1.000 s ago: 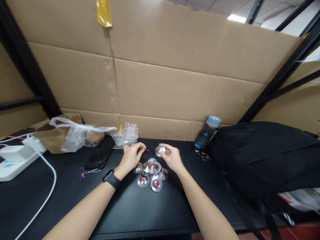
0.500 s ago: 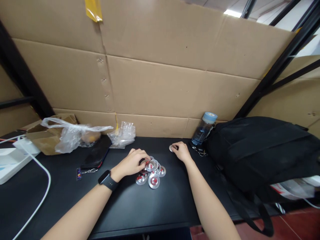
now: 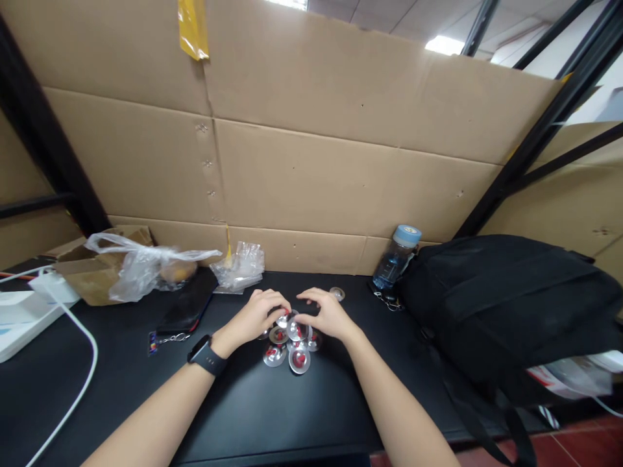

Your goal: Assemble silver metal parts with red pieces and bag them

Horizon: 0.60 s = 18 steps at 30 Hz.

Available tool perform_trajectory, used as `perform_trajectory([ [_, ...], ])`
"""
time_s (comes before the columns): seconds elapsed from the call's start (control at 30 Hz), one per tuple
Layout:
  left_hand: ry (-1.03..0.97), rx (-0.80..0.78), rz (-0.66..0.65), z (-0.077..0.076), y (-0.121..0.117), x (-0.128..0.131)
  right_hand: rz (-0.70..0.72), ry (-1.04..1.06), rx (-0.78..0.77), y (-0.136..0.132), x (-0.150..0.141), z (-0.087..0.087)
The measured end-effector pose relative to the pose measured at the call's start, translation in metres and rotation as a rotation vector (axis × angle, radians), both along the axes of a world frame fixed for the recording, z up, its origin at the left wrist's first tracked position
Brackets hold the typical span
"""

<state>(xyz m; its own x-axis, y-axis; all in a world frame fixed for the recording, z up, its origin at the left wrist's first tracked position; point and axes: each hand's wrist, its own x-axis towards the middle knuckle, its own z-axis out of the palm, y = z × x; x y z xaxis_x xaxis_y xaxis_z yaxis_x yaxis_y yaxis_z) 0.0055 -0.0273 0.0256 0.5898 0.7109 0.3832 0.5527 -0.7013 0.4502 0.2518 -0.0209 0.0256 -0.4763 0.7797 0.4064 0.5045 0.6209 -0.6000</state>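
A heap of small round silver metal discs (image 3: 299, 359) with red bits at their middles lies on the black table, some overlapping. My left hand (image 3: 265, 312) is at the heap's upper left, thumb and fingers closed on the edge of a metal disc (image 3: 283, 318). From the right, my right hand (image 3: 327, 314) reaches over the heap with thumb and fingers apart. Its thumb tip is close to a top disc (image 3: 296, 329); whether it touches I cannot tell. Behind the right hand, a single disc (image 3: 337, 294) lies apart from the others.
On the left are a white power strip (image 3: 29, 318), a clear plastic bag (image 3: 139, 269), a dark pouch (image 3: 187, 305) and clear wrappers (image 3: 241, 269). To the right stand a blue-lidded bottle (image 3: 396, 256) and a black backpack (image 3: 506, 305). A cardboard wall (image 3: 311, 175) closes the back.
My right hand has let go of the single disc at the back and moved left to the heap. My left hand stays by the heap, where the discs have shifted slightly. The view has tilted up a little.
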Motion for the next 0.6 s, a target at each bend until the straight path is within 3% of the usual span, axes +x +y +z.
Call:
perform_trajectory([
  [0.17,-0.054,0.085,0.067,0.004,-0.006,0.005,0.027,0.044,0.004,-0.013,-0.029,-0.001],
  [0.47,-0.326,0.039,0.109,0.001,-0.008,0.014,-0.046,0.118,0.076,-0.022,-0.034,0.005],
  [0.6,-0.538,-0.099,0.183,0.002,-0.007,0.012,-0.141,0.322,-0.072,-0.02,-0.032,0.002],
])
